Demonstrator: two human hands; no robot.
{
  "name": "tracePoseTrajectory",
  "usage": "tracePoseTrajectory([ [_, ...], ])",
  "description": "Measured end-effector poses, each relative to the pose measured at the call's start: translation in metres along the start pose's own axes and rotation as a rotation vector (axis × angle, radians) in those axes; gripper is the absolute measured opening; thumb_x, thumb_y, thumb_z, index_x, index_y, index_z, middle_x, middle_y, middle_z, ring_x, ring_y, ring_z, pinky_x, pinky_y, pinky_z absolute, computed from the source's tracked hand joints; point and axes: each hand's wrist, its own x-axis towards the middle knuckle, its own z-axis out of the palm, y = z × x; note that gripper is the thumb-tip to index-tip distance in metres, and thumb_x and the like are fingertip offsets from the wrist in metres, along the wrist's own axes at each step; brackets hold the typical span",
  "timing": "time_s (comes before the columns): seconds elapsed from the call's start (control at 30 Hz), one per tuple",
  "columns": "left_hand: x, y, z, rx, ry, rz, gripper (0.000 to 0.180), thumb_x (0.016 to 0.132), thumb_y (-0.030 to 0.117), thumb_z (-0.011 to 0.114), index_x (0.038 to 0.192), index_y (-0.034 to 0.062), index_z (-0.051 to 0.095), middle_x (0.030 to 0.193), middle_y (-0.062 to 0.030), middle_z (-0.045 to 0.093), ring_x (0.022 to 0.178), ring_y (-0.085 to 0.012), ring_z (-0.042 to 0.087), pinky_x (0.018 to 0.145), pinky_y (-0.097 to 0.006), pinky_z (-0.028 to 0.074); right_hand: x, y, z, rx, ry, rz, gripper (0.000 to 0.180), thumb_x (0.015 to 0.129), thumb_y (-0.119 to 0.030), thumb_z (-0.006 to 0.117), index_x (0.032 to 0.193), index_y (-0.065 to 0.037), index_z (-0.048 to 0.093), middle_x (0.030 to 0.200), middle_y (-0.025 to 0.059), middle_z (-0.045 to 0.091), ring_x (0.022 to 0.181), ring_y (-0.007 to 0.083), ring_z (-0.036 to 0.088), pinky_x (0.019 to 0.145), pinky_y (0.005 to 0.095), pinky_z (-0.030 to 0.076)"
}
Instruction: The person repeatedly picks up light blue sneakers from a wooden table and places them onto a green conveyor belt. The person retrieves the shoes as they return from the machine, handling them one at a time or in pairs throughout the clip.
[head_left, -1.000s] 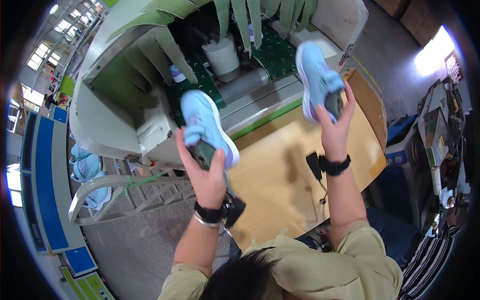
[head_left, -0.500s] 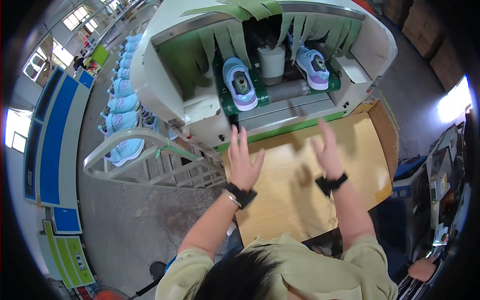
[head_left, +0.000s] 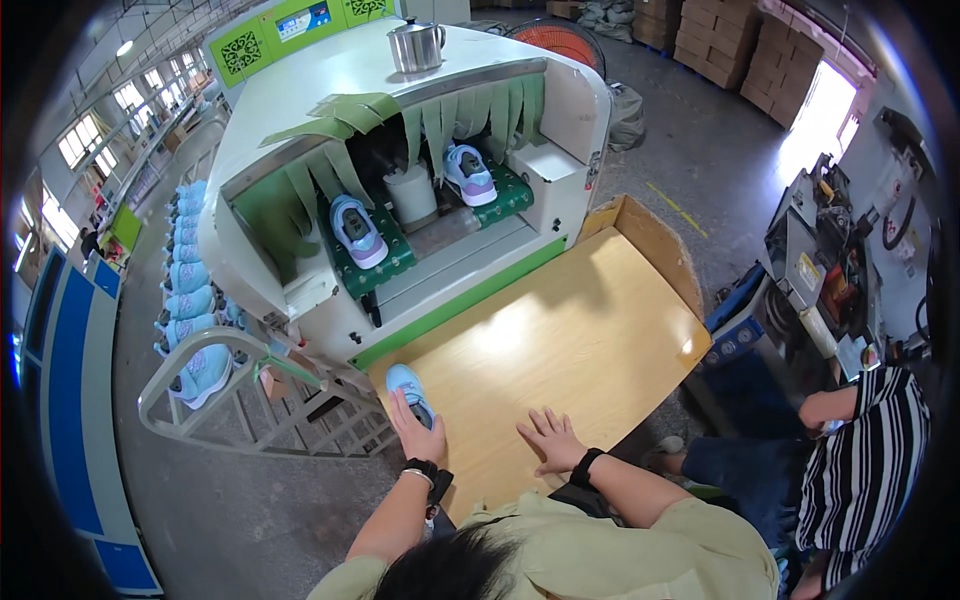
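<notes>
On the near left edge of the wooden tabletop (head_left: 540,320) lies a light blue shoe (head_left: 404,379). My left hand (head_left: 418,432) is wrapped over its near part, so some of the shoe is hidden. My right hand (head_left: 555,442) is held low over the board or lying on it, fingers spread, with nothing in it. Two more blue and lilac sneakers stand toes toward me on green belts of the white machine: a left one (head_left: 366,250) and a right one (head_left: 478,187). A white cylinder (head_left: 411,195) stands between them.
Green strips (head_left: 440,135) hang over the machine's opening; a metal mug (head_left: 416,47) stands on top. A rack (head_left: 260,425) and a row of blue shoes (head_left: 188,280) are at left. A person in a striped shirt (head_left: 870,470) sits at right beside tools.
My view has turned rightward. Both hands have come down from in front of the machine toward the board; the left has taken hold of a shoe there. The two belt shoes stay on their belts.
</notes>
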Motion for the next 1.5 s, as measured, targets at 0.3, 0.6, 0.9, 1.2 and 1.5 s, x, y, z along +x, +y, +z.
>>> tracePoseTrajectory([
  [0.3,-0.005,0.003,-0.008,-0.051,-0.036,-0.077,0.09,0.08,0.01,0.07,0.156,0.0026,0.022,0.155,-0.0264,0.03,0.146,-0.0434,0.029,0.122,-0.046,0.026,-0.006,-0.001,0.005,0.01,0.007,-0.004,0.124,0.062,-0.043,0.091,0.162,-0.027,0.019,0.17,0.016,0.005,0.155,0.0446,-0.001,0.119,0.0688,0.007],
  [0.6,-0.004,0.019,-0.016,-0.061,-0.075,-0.154,0.089,0.083,0.012,0.069,0.156,0.0019,0.02,0.157,-0.0239,0.027,0.146,-0.0424,0.029,0.12,-0.046,0.03,-0.007,-0.002,0.0,0.032,0.028,0.002,0.122,0.062,-0.039,0.091,0.161,-0.027,0.022,0.17,0.0138,0.006,0.155,0.044,0.0,0.12,0.0676,0.008],
  [0.9,-0.002,0.008,-0.008,-0.036,-0.079,-0.088,0.089,0.082,0.009,0.07,0.156,0.002,0.02,0.156,-0.0239,0.027,0.147,-0.0419,0.027,0.121,-0.046,0.027,0.023,0.041,-0.01,0.328,0.396,-0.023,0.095,0.076,-0.034,0.083,0.154,-0.009,0.036,0.152,0.0286,0.039,0.14,0.0465,0.038,0.119,0.0482,0.03],
  [1.2,0.0,0.014,-0.011,-0.027,-0.062,-0.147,0.089,0.081,0.007,0.07,0.155,-0.0006,0.021,0.155,-0.0255,0.029,0.146,-0.0428,0.029,0.121,-0.046,0.027,0.141,0.128,-0.181,0.27,0.639,0.687,0.096,0.087,-0.04,0.074,0.157,-0.003,0.021,0.124,0.0281,0.062,0.115,0.045,0.06,0.101,0.0508,0.046],
  [1.5,-0.001,-0.003,-0.022,-0.093,-0.182,-0.118,0.104,0.08,0.014,0.076,0.159,-0.0003,0.009,0.157,-0.0273,0.025,0.147,-0.043,0.027,0.121,-0.045,0.025,0.11,0.122,-0.128,-0.02,0.764,0.046,0.071,0.09,-0.007,0.067,0.155,-0.017,0.039,0.143,0.0214,0.053,0.129,0.0416,0.049,0.108,0.0508,0.039],
])
